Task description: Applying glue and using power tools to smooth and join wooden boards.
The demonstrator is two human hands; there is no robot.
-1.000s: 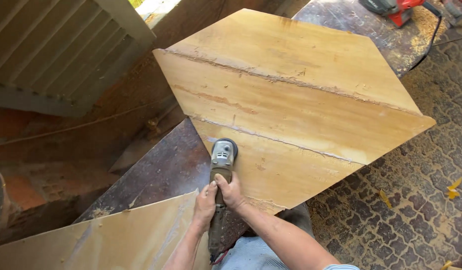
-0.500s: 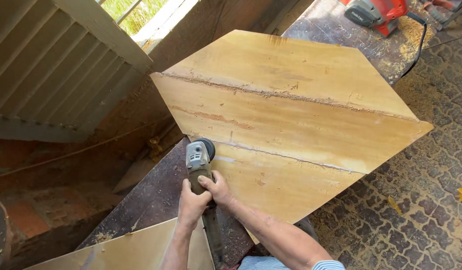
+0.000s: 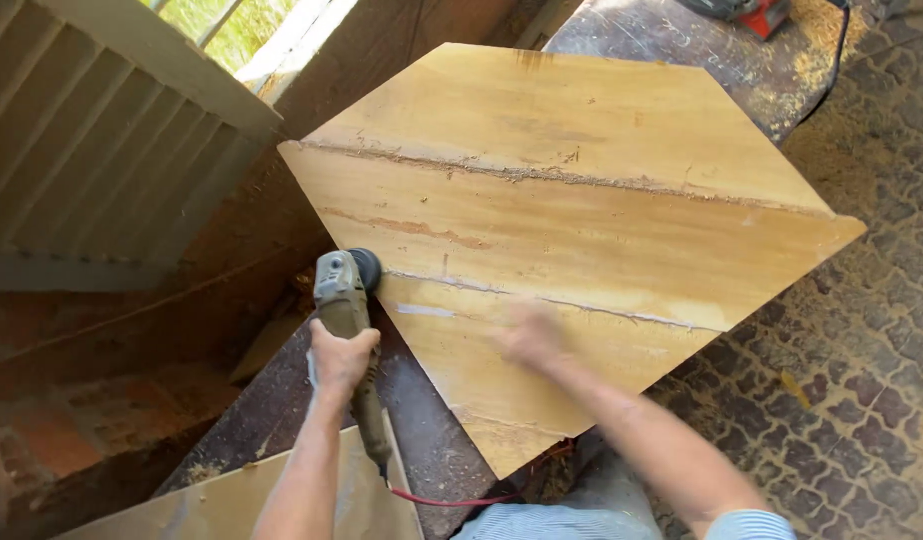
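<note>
A large pale wooden panel (image 3: 582,230), cut to a pointed hexagon and glued from several boards, lies on a dark workbench (image 3: 282,420). My left hand (image 3: 340,357) grips the body of a grey angle grinder (image 3: 344,290), whose disc sits at the panel's left edge beside a glue seam. My right hand (image 3: 530,335) is blurred and lies flat on the panel's near board, just below the lower seam, holding nothing. A red cord (image 3: 442,498) trails from the grinder toward me.
Another pale board (image 3: 242,505) lies on the bench near my left arm. A red power tool (image 3: 752,12) rests at the bench's far end with sawdust around it. Patterned floor (image 3: 862,400) is on the right, a corrugated wall (image 3: 92,130) on the left.
Both hands held the grinder earlier. My right hand has let go and moved right onto the panel. The grinder has shifted left to the panel's edge.
</note>
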